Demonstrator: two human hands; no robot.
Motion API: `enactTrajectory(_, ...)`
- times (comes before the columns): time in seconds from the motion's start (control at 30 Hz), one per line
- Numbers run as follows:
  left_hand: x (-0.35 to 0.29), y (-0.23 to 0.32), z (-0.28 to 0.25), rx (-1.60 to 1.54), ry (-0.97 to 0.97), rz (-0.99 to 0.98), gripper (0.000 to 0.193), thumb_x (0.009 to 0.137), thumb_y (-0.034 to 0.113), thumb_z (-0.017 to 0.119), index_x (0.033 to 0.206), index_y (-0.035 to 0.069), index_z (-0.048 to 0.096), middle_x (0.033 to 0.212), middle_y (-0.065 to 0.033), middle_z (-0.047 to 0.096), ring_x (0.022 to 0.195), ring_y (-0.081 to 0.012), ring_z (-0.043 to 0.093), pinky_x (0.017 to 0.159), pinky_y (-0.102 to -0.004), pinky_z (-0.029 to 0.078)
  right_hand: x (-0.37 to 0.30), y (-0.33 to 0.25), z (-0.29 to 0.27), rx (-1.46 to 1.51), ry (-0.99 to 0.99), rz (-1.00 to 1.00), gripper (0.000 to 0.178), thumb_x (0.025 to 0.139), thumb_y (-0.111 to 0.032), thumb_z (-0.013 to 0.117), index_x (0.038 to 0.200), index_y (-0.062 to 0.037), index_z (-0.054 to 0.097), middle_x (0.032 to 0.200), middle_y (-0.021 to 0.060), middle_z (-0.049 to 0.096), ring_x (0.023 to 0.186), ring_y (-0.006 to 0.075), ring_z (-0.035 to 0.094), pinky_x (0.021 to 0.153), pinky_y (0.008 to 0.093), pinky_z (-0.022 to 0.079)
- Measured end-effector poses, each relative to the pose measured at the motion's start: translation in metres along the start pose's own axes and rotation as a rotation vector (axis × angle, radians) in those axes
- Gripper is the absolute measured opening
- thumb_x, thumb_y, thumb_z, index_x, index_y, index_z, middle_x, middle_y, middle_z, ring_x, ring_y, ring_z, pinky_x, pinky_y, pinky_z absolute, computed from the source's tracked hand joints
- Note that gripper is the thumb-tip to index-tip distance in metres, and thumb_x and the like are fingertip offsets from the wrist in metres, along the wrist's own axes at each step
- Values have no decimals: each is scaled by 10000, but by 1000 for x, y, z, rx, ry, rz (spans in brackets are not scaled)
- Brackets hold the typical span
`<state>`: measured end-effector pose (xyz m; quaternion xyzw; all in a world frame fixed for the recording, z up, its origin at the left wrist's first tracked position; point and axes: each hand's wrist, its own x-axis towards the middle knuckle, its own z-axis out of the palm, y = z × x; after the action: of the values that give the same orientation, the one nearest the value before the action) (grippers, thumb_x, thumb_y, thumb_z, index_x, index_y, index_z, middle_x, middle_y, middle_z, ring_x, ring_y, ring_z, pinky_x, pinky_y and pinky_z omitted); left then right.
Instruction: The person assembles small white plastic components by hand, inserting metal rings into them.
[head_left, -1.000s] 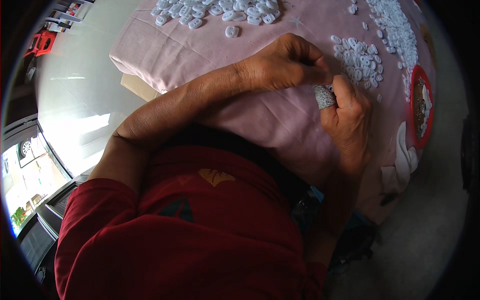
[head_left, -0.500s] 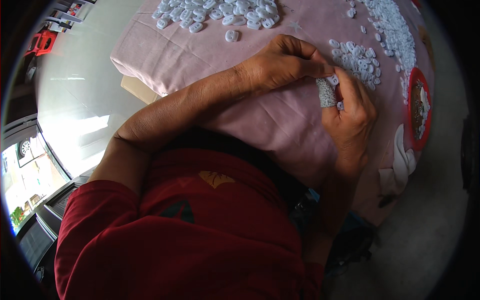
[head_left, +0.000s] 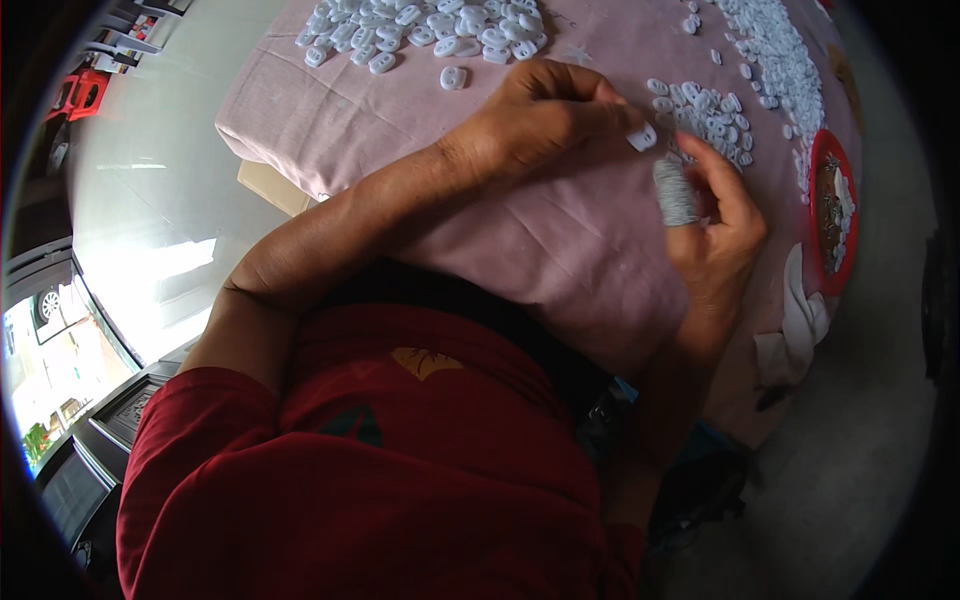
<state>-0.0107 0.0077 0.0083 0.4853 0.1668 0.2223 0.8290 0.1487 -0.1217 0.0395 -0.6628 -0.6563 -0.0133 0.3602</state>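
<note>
My left hand (head_left: pixel 560 115) pinches a small white plastic piece with holes (head_left: pixel 643 137) between thumb and fingertips, above the near part of the pink cloth. Just to its right, my right hand (head_left: pixel 722 215) has its thumb and index finger apart, and the other fingers are mostly hidden behind. A grey knitted finger sleeve (head_left: pixel 676 193) covers the right thumb. Something small and blurred shows by the right index fingertip; I cannot make it out. Right beyond the hands lies a small pile of white pieces (head_left: pixel 712 118).
A larger heap of white oval pieces (head_left: pixel 420 25) lies at the far left of the pink cloth (head_left: pixel 330 120). Many smaller white pieces (head_left: pixel 780 60) spread along the far right. A red dish (head_left: pixel 818 240) with small parts stands at the right edge, near a crumpled white cloth (head_left: pixel 800 310).
My hands have come apart. The left moved slightly left with the white piece in its fingertips; the right drew back to the right, and its thumb and index finger spread.
</note>
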Motion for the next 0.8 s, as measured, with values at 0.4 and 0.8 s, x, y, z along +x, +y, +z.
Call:
enactTrajectory(0.4,-7,70,-50,1366,630,422,154,858,114,638,922,-21,677,772,-57,668,660,-114,592,581,-266,488,-13,38,-34,154,-227,384,245,764,59,543,984,28,648,814,7,628,698,52,523,599,203,417)
enactTrajectory(0.8,22,-22,31,1310,-88,531,141,804,147,640,918,68,667,871,-146,643,815,-333,623,727,-393,510,-22,53,-48,108,-223,484,180,761,25,542,918,52,625,732,8,605,647,53,517,594,219,426)
